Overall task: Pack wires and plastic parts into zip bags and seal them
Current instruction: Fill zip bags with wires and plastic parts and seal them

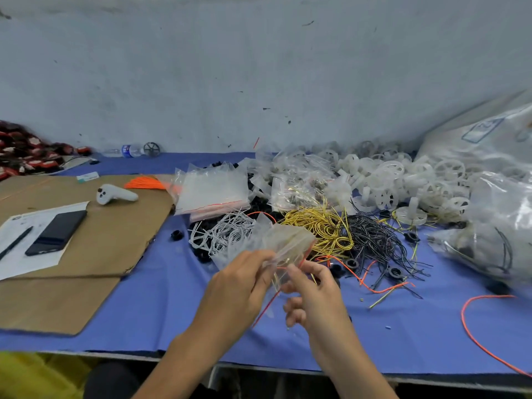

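A clear zip bag [283,244] with a red seal strip hangs above the blue table, held between both hands. My left hand [239,286] pinches its left edge. My right hand [313,289] pinches the mouth and thin wires going into it; a red wire [266,308] trails down below the bag. Behind the bag lie white wires [221,231], yellow wires [319,228] and black wires [374,237]. A stack of empty zip bags [211,191] lies further back, and white plastic wheels [403,180] are piled at the back right.
Brown cardboard [95,249] at the left carries a phone [56,233], paper, a pen and a white controller [115,194]. Large clear bags of parts [495,203] fill the right. A loose orange wire [475,326] curls at the front right. The wall stands close behind.
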The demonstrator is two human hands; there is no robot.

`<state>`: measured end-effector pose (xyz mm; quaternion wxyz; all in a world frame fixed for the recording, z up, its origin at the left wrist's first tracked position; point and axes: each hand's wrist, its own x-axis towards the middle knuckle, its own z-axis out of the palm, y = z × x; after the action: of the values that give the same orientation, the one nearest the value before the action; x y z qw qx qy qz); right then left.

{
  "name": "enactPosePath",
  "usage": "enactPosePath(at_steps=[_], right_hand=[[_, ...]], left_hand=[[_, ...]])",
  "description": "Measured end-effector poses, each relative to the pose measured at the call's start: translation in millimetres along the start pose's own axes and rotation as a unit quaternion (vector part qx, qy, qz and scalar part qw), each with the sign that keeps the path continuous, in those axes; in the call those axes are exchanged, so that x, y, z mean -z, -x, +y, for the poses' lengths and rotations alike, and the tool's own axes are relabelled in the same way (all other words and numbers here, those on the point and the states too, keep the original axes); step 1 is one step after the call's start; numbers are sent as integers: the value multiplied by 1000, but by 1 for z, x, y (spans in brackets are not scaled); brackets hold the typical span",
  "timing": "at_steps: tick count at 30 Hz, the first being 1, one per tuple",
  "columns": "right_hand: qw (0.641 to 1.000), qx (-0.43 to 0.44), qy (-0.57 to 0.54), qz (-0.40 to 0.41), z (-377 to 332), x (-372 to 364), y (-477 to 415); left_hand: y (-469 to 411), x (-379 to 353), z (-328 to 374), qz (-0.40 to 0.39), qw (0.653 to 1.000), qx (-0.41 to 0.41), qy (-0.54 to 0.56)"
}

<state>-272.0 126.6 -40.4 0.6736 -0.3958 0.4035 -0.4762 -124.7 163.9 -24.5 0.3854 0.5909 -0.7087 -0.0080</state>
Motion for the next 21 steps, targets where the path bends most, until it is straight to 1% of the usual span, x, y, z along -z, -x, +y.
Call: enactPosePath(at_steps=[2, 3, 5, 6, 7, 8, 10, 11, 13, 15, 17, 19, 21], right_hand=[[995, 49, 68, 52, 7, 2, 0], [991, 58, 88, 81, 8, 6, -3], [984, 50, 105, 133, 8, 14, -9], [982, 43, 120, 141, 7, 17, -12], [980, 39, 141, 133, 6, 19, -13], [979, 39, 164, 116, 6, 19, -11], [977, 46, 193, 74, 8, 15, -4], [980, 53, 185, 44, 8, 10, 0], [992, 65, 111, 8, 6, -1, 2], [999, 34, -2, 23, 1, -5, -3], [996, -20, -92, 3, 1, -4, -7], [989, -60, -125, -54, 3, -10, -3], [979, -84, -172, -72, 6, -15, -4]], left_hand=[[0, -4, -1, 10, 999, -4, -38], [-2, -5, -4, 31, 998, 7, -48], [-10, -2, -10, 91, 994, 55, -24], [-15, 0, -13, 112, 991, 73, -7], [-20, 0, -15, 114, 990, 77, -3], [-23, -1, -15, 97, 993, 70, -12], [-26, -8, -14, 34, 997, 51, -39], [-25, -12, -13, 2, 998, 50, -40], [-21, -17, -14, -48, 997, 56, -24], [-18, -18, -17, -71, 996, 54, -15], [-16, -18, -18, -63, 997, 54, -8], [-16, -18, -17, -41, 997, 62, 10], [-16, -18, -16, -21, 998, 64, 14]])
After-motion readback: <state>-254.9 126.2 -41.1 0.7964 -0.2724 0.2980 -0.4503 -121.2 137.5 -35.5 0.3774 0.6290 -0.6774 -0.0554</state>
